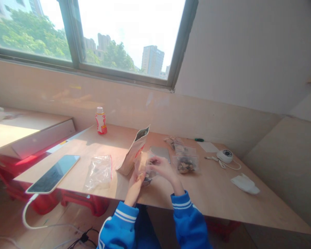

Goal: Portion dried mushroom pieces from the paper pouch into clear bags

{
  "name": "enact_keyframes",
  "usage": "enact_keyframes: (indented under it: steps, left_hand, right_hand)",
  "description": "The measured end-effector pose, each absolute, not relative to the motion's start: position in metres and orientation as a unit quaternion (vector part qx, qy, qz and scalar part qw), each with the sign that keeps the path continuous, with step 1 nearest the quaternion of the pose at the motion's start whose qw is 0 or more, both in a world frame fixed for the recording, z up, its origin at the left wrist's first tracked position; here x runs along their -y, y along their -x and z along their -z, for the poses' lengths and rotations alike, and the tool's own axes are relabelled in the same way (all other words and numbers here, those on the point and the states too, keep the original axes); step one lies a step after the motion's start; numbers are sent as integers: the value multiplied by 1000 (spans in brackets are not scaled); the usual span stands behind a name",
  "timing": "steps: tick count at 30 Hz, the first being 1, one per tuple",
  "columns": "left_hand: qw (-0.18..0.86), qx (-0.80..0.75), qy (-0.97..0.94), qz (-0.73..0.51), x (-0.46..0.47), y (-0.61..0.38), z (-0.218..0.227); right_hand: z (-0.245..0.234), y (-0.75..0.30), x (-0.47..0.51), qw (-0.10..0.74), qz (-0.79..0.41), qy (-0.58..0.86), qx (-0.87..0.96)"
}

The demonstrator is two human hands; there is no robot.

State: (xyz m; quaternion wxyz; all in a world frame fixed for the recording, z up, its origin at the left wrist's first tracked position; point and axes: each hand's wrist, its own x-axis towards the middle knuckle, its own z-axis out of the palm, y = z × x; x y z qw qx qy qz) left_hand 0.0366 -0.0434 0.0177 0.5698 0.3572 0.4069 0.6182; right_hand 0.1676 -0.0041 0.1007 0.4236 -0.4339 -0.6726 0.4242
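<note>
Both my hands meet at the near edge of the wooden table (217, 193) around a small clear zip bag (147, 169) with dark pieces inside. My left hand (135, 183) grips the bag's lower part from below. My right hand (162, 167) pinches its top edge, fingers curled. An open kraft stand-up pouch (133, 152) leans just left of the bag. Two filled clear bags (185, 164) lie to the right of my hands. An empty clear zip bag (99, 171) with a red strip lies flat to the left.
A phone (53, 174) on a white cable rests at the table's left corner. A small red-and-white bottle (101, 121) stands by the wall. A grey flat device (160, 153), a white round gadget (225, 155) with cord, and a white mask (245, 184) lie farther right.
</note>
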Motion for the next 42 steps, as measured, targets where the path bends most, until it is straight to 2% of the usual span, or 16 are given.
enact_keyframes:
  steps: [5,13,21,29,34,37,42]
  left_hand:
    - [639,-373,-283,-610,40,-44,-12]
    - [652,-361,-279,-605,41,-44,-9]
    - [618,-400,-311,-601,36,-38,3]
    - [639,-369,-282,-613,43,-36,-6]
    - [637,-376,-283,-610,44,-38,-11]
    - [632,-379,-281,-614,42,-38,-8]
    - [644,-377,-263,-612,43,-35,-6]
  right_hand:
    - [-107,-178,2,510,-443,425,603]
    - [-128,-180,-7,594,-475,400,511]
    - [-170,-169,-15,597,-468,357,545]
    - [-146,-168,-3,529,-454,404,593]
    - [-142,-167,3,521,-452,417,592]
    - [-148,-166,-2,541,-453,404,582]
    - [-172,-145,-18,643,-440,353,518]
